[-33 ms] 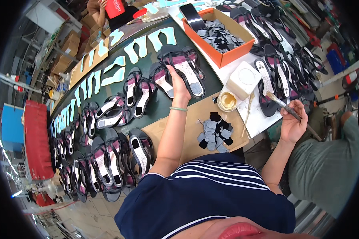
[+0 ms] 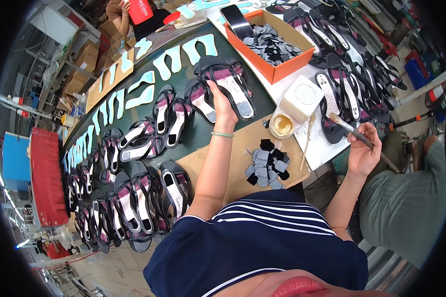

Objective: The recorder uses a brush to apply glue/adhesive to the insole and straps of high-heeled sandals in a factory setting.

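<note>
My left hand (image 2: 224, 108) reaches out over the dark green table (image 2: 203, 136) and grips a black strappy sandal (image 2: 235, 86) with a pink insole, which lies flat beside another like it. A green bangle sits on that wrist. My right hand (image 2: 364, 151) is raised at the right and holds a thin glue brush (image 2: 349, 129), its bristles pointing up and left. An open round pot of yellowish glue (image 2: 282, 124) stands between the two hands. Small grey and black cut pieces (image 2: 267, 161) lie piled on a cardboard sheet (image 2: 233, 173) in front of me.
Rows of black sandals (image 2: 134, 198) fill the table's left side, with light blue sole shapes (image 2: 173, 62) beyond. An orange box (image 2: 281, 70) of grey pieces, a white block (image 2: 302, 96) and more sandals (image 2: 349, 69) lie at the right. Other people are at the top (image 2: 134, 17) and right (image 2: 406, 208).
</note>
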{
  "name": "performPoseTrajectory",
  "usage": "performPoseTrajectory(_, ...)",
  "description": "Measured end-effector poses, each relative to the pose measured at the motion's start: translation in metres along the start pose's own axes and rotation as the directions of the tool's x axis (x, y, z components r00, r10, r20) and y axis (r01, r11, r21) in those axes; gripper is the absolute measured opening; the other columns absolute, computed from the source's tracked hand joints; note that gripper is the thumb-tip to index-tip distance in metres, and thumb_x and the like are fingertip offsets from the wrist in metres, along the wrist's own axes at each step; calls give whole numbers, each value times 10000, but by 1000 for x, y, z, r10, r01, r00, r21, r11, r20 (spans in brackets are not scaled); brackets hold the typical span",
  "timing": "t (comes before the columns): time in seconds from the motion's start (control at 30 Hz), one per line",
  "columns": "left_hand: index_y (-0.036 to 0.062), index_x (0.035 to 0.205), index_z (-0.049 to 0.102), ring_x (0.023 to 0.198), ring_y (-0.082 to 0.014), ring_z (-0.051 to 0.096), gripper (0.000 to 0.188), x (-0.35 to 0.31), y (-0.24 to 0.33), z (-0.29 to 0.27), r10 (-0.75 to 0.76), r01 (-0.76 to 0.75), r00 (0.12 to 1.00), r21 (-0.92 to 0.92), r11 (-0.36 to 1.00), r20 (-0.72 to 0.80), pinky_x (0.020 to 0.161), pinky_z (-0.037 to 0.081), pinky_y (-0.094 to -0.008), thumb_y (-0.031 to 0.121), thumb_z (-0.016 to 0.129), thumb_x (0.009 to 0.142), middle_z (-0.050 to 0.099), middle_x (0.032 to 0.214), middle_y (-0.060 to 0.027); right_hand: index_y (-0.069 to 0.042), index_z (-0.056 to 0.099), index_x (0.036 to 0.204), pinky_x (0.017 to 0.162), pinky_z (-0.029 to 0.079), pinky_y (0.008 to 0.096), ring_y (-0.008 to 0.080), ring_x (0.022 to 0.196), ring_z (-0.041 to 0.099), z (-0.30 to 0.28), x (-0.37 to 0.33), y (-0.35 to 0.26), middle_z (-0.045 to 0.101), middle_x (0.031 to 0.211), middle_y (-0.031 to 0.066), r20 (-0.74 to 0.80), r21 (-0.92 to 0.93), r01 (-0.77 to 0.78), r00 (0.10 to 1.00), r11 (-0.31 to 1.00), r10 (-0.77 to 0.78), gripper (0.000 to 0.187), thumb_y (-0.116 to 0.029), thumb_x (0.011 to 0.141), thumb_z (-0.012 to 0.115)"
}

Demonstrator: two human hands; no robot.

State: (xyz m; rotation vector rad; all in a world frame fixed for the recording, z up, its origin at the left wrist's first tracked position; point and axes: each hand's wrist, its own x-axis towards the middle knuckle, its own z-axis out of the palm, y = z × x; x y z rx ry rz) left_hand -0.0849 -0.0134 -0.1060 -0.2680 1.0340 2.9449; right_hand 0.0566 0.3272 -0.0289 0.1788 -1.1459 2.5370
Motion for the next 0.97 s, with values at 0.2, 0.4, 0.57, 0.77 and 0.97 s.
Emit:
performPoseTrajectory(0.2,56,1297,482,1140,-348,558,671,81,-44,1,-56,18,987,-239,971,-150,997,431,-541,544,136,995,574,1245,-148,44,567,1097,662,430,372,243,722,546,0,-9,-3,558,892,138,-7,-8,-1,1000,1000,1,369,-247,944,401)
performPoseTrajectory(0.4,67,1350,424,1251,-296,481,657,113,-57,17,-105,54,890,-125,991,-444,1037,413,-437,576,232,980,507,1345,-125,46,567,1082,666,448,364,241,713,554,-14,-17,-19,559,883,136,-69,-36,21,997,999,-24,367,-251,946,400)
performPoseTrajectory(0.57,-9,1462,206,1394,-429,209,742,72,-30,20,-273,299,918,52,953,-288,1124,118,-598,552,272,979,168,1530,-243,46,570,1079,665,459,371,245,710,559,-22,-18,-17,562,866,133,-112,-46,13,994,999,-18,370,-255,947,400)
performPoseTrajectory(0.77,-78,1037,618,874,-161,623,393,-73,55,52,-84,21,996,790,613,39,791,491,-291,298,524,970,656,920,-95,44,576,1061,668,472,376,255,708,580,-27,-9,2,589,875,150,-130,32,-32,991,999,36,382,-278,934,414)
performPoseTrajectory(0.97,-18,833,643,609,-174,590,324,-314,144,5,-849,-297,521,913,-279,-90,619,507,-321,170,421,976,638,677,-95,58,571,1058,691,494,378,269,715,615,-28,-5,9,607,902,169,-110,71,-60,992,996,68,394,-273,942,391)
